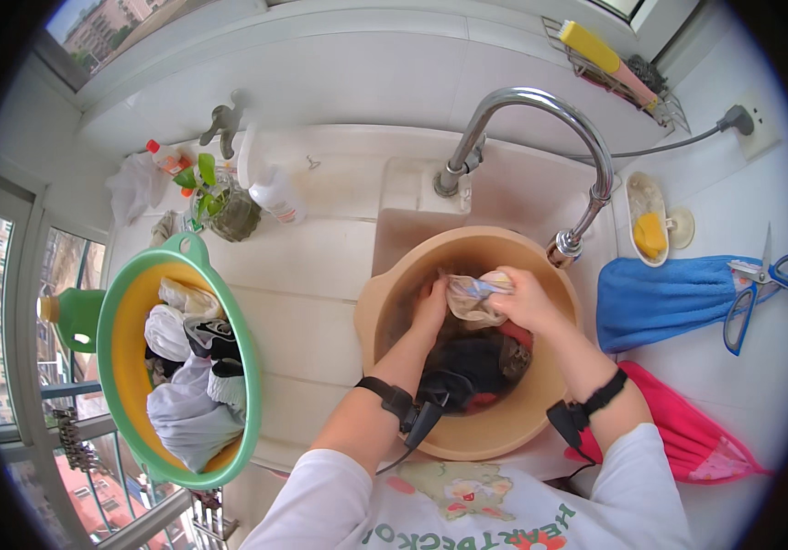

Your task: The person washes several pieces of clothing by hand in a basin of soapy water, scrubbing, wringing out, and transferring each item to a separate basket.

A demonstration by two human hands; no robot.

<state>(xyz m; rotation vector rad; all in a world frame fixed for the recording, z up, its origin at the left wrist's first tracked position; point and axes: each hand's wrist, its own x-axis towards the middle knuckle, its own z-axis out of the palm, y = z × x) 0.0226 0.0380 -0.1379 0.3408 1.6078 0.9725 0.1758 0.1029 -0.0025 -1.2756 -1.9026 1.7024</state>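
Over a tan plastic basin point(554, 385) in the sink, a small beige piece of cloth point(474, 304) with a pale blue and pink print is bunched between my hands. My left hand point(429, 304) is closed at its left edge, the fingertips partly hidden. Its right side is gripped by my right hand point(524, 301), thumb and fingers pressed together on the fabric. Below them, dark wet clothes point(467, 367) with some red patches lie in the basin. A curved chrome faucet point(540, 96) arches above its far right rim.
To the left stands a green-rimmed yellow basin point(254, 367) of white and black laundry. A potted plant point(229, 209) and white bottle point(276, 194) stand behind. On the right hang a blue towel point(660, 298), scissors point(749, 293) and a pink towel point(678, 426). A soap dish point(639, 197) sits nearby.
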